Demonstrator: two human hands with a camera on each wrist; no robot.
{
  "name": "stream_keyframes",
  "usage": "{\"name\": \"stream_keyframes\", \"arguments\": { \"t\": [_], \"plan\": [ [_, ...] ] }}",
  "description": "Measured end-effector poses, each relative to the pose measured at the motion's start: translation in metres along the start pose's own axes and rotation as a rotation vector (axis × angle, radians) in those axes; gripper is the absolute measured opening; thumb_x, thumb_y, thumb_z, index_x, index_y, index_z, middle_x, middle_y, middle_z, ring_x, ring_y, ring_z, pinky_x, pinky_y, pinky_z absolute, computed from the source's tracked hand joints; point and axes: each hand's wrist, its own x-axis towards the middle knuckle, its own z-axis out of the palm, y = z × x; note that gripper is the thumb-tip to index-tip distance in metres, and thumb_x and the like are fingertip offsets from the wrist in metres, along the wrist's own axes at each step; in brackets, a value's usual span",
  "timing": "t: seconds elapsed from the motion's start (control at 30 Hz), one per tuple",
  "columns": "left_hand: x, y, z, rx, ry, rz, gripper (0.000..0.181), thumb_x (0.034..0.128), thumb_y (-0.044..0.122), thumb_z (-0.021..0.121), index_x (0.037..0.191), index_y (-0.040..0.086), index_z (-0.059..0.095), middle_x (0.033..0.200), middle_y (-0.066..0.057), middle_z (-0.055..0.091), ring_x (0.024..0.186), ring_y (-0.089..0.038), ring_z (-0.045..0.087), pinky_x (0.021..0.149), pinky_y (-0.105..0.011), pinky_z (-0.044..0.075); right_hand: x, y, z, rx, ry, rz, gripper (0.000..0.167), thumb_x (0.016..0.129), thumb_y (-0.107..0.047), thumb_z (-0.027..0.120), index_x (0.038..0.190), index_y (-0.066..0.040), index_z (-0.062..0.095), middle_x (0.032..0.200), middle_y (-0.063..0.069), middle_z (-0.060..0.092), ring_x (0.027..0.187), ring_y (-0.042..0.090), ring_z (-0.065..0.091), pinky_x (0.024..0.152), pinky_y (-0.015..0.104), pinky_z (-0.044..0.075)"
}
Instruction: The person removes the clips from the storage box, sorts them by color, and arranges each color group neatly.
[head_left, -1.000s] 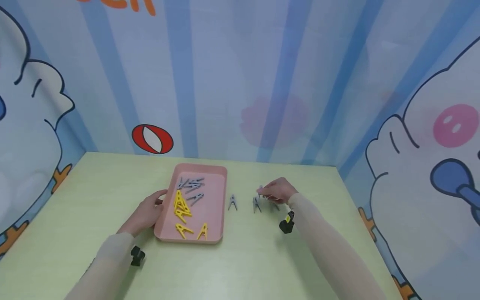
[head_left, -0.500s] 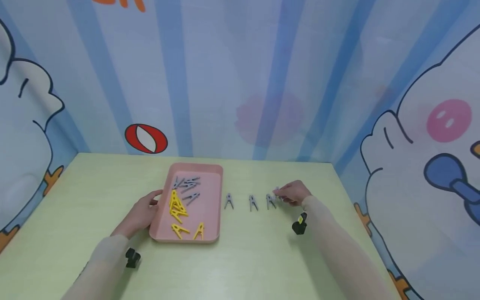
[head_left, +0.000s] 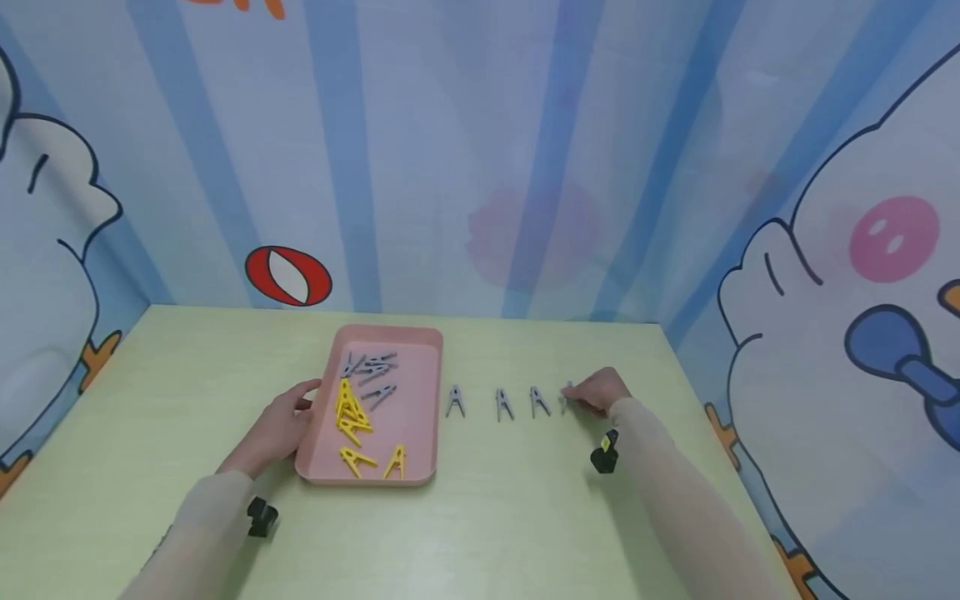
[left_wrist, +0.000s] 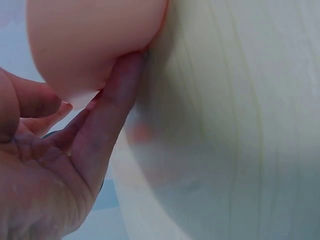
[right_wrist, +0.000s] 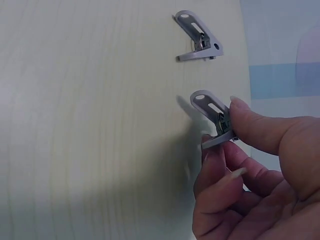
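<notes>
Three grey A-shaped clips [head_left: 502,396] are lying spaced out beside the pink rectangular tray [head_left: 411,417]; your right hand [head_left: 603,390] is pinching a fourth clip [right_wrist: 208,107], well inside the pale wood-grain table's [head_left: 525,508] edges; your left hand's [head_left: 277,423] relaxed fingers are touching the tray's left edge.

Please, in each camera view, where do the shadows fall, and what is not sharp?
Head: a soft shadow on the table beside the right sleeve; the clothespin in the right hand looks faint. Left wrist: grey shadow beside the left hand, with a reddish patch too blurred to identify. Right wrist: broad shadow across the lower table; that clothespin's edges are clearer.
</notes>
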Motion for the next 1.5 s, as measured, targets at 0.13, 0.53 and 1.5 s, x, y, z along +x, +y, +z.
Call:
{"name": "stream_keyframes", "arguments": {
  "t": [0.13, 0.53, 1.5],
  "plan": [
    [0.000, -0.001, 0.000, 0.002, 0.003, 0.004, 0.059, 0.1052, 0.018, 0.044, 0.158, 0.007, 0.020, 0.142, -0.030, 0.040, 0.114, -0.038, 0.055, 0.082, -0.042, 0.056, 0.004, 0.002, 0.003, -0.060, 0.004, -0.016, 0.041, 0.090, -0.027, 0.074, 0.055, -0.009, 0.061, 0.044, -0.002, 0.042, 0.041, 0.012, 0.032, 0.046, 0.028, 0.033],
    [0.002, -0.003, 0.001, 0.013, 0.002, 0.014, 0.058, 0.1055, 0.018, 0.042, 0.158, 0.008, 0.020, 0.143, -0.030, 0.040, 0.115, -0.038, 0.054, 0.085, -0.044, 0.055, 0.010, 0.007, 0.009, -0.145, 0.090, -0.032, 0.037, 0.086, -0.028, 0.077, 0.059, -0.008, 0.062, 0.046, -0.002, 0.043, 0.042, 0.013, 0.034, 0.046, 0.029, 0.035],
    [0.002, -0.001, -0.002, 0.003, -0.001, -0.008, 0.057, 0.1049, 0.016, 0.041, 0.158, 0.009, 0.022, 0.144, -0.029, 0.040, 0.112, -0.036, 0.055, 0.081, -0.042, 0.056, 0.001, -0.006, 0.004, -0.100, 0.056, -0.069, 0.038, 0.092, -0.031, 0.070, 0.062, -0.008, 0.059, 0.046, -0.003, 0.036, 0.041, 0.012, 0.029, 0.047, 0.031, 0.034]
  ]
}}
